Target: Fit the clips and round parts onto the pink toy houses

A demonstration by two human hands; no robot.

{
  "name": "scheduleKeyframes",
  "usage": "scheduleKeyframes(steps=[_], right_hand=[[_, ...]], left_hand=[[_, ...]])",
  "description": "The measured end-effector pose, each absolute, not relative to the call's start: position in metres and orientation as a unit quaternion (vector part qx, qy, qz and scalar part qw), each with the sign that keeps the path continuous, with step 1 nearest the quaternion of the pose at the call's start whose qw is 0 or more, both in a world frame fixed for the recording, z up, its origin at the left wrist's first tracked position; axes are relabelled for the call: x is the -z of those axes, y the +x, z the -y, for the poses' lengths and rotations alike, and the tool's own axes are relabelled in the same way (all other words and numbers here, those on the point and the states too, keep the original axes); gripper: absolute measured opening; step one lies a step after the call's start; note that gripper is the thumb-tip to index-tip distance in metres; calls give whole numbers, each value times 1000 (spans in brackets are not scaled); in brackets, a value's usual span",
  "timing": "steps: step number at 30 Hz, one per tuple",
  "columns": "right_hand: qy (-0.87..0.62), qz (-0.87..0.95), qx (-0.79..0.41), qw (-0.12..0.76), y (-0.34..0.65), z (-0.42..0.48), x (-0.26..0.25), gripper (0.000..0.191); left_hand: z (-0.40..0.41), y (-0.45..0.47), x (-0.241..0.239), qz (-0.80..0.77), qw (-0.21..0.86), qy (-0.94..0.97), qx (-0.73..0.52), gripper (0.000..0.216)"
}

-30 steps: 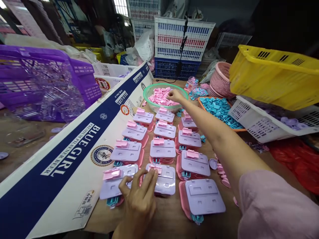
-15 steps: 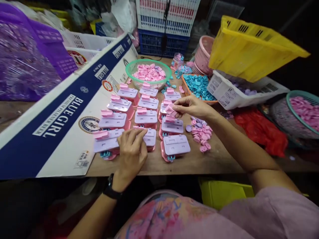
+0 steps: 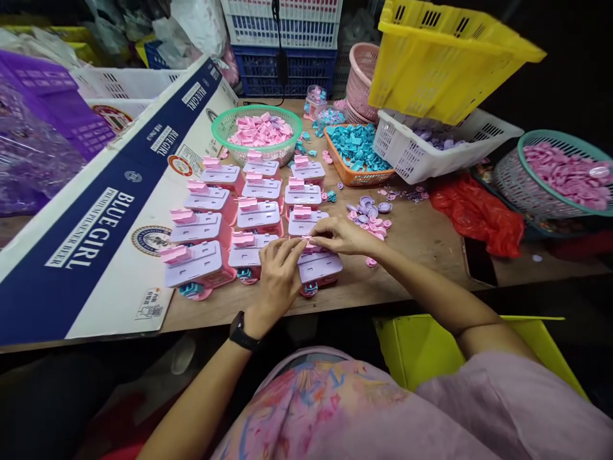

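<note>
Several pink toy cases with lilac lids stand in three columns on the wooden table. At the front right one, a lilac lid [image 3: 322, 267] lies partly under my hands. My right hand [image 3: 342, 235] pinches a small pink plastic piece [image 3: 312, 242] at the back of this lid. My left hand [image 3: 280, 271], a black band on its wrist, has its fingers closed together and their tips against the same piece. Fingers cover most of the piece. Similar pink pieces stand upright on the other lids, such as the pink piece [image 3: 175, 253] at the front left.
A green-rimmed basket [image 3: 221, 142] of pink pieces stands behind the cases. An orange basket [image 3: 357, 179] holds turquoise parts. Loose pink and lilac parts [image 3: 368, 214] lie right of the cases. Stacked yellow and white crates [image 3: 421, 160] stand farther right. A printed carton [image 3: 110, 255] borders the left.
My right hand has brought the pink piece down and forward onto the front right lid. My left hand has moved right to meet it. The view has shifted.
</note>
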State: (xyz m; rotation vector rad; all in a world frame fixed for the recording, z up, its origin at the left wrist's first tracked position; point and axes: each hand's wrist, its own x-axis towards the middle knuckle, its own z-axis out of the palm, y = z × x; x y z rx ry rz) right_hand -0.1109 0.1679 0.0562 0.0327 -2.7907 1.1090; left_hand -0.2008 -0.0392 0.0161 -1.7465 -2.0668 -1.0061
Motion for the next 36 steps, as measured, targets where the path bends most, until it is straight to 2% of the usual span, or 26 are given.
scheduleKeyframes(steps=[6,12,21,26,28,32,34,36], right_hand=[[28,918,-387,75,-111,-161,-49,24],[71,924,-364,94,-117,-160,-44,24],[80,927,-345,121,-107,-160,-36,21],[38,908,-378,176,-97,-146,-22,25],[30,905,-388,171,-96,-145,-24,25],[55,906,-409,96,-102,-174,-37,24],[22,906,-407,111,-107,-206,-44,30],[-57,911,-376,163,-112,-248,-48,29]], left_hand=[[49,-198,-7,713,134,-583,365,52],[53,-196,4,691,165,-606,357,58],[55,-192,8,699,158,-616,326,64],[56,-188,17,695,166,-618,329,68],[56,-190,12,692,167,-621,329,65],[53,-207,-22,676,142,-643,330,40],[45,-219,-47,652,117,-660,355,33],[26,-233,-72,624,100,-678,375,31]])
